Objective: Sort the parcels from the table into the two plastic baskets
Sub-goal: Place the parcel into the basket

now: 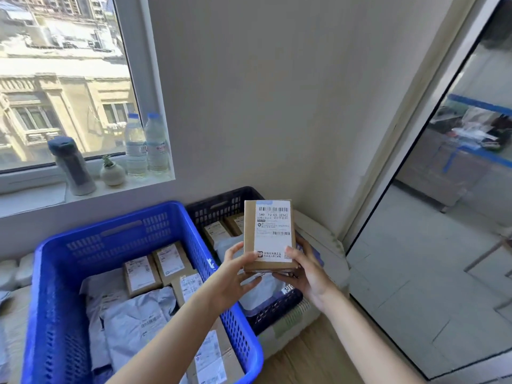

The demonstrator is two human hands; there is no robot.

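I see the blue basket (50,273) on the near left, already holding cardboard boxes and grey mailer bags, and the dark basket (219,202) just beside it on the far right, also part filled. Above the dark basket's near half I hold a small cardboard parcel (268,235) upright, its label facing me, long axis running near to far in the view, barcode end at the far top. My left hand (235,273) grasps its lower left corner and my right hand (304,268) cups the lower right edge and underside; both grips are wrapped on the box. To do this well I would read the label code first, then lower the parcel flat into the matching basket, label up, rather than drop it
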